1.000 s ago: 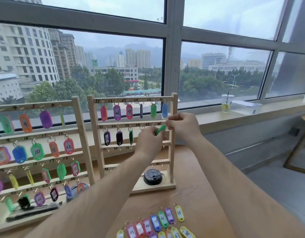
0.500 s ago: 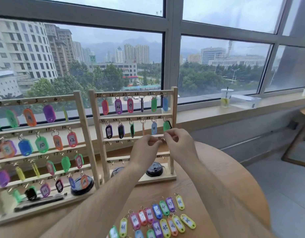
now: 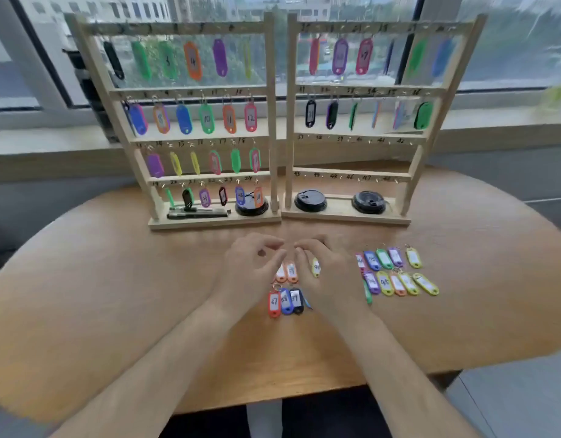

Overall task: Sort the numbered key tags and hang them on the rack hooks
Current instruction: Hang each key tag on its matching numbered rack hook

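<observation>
Two wooden racks stand side by side on the round table. The left rack carries coloured tags on all its rows. The right rack has tags on its top two rows only; its lower hooks are bare. The green tag hangs at the right end of the second row. My left hand and my right hand hover close together over loose tags on the table, fingers loosely curled, holding nothing. Tags 37, 38 and 39 lie between my wrists. Several more tags lie to the right.
Black lids sit on the right rack's base, another lid and a black pen on the left one. The window sill runs behind the racks. The wooden table ends near my body.
Both hands left the green tag hanging on the right rack's second row and dropped to the loose tags on the table. The view tilted down and is blurred.
</observation>
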